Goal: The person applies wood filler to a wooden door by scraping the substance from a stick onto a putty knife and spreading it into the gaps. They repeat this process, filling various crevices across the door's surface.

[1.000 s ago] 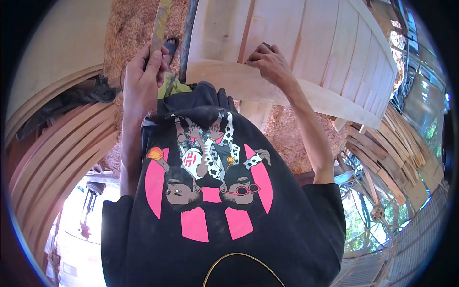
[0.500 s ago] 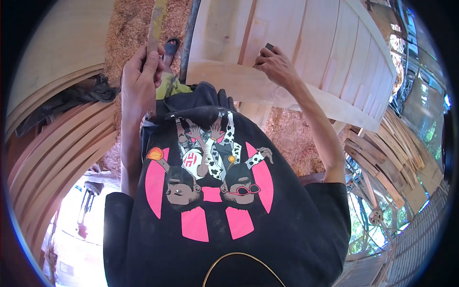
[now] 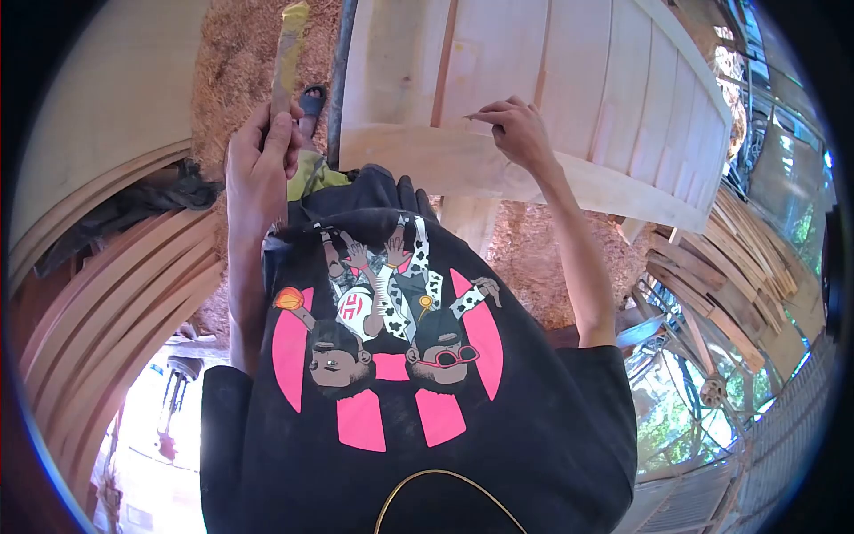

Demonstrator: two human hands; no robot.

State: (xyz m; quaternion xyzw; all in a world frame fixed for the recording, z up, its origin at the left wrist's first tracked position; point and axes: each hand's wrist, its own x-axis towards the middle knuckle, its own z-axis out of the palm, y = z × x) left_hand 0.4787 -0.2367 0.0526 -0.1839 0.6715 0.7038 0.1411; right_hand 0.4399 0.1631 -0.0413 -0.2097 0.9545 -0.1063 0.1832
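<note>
Stiff, light strip (image 3: pixel 289 49); bulky, heavy-looking wooden panel (image 3: pixel 578 80).
Left hand (image 3: pixel 258 160) grips the strip's lower end, upper left; right hand (image 3: pixel 520 133), fingers pinched narrow, touches the panel's rail.

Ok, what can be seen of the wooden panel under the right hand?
The wooden panel looks like bare, pale timber: broad boards side by side, thin reddish strips at their joints, a cross rail along the near edge. It slants across the top of the view, above sawdust. The right hand rests on the near rail, fingertips pinched at a joint; whether it holds anything is unclear. A dark pole runs beside its left edge. The left hand, closed on a flat strip, is clear of it.
</note>
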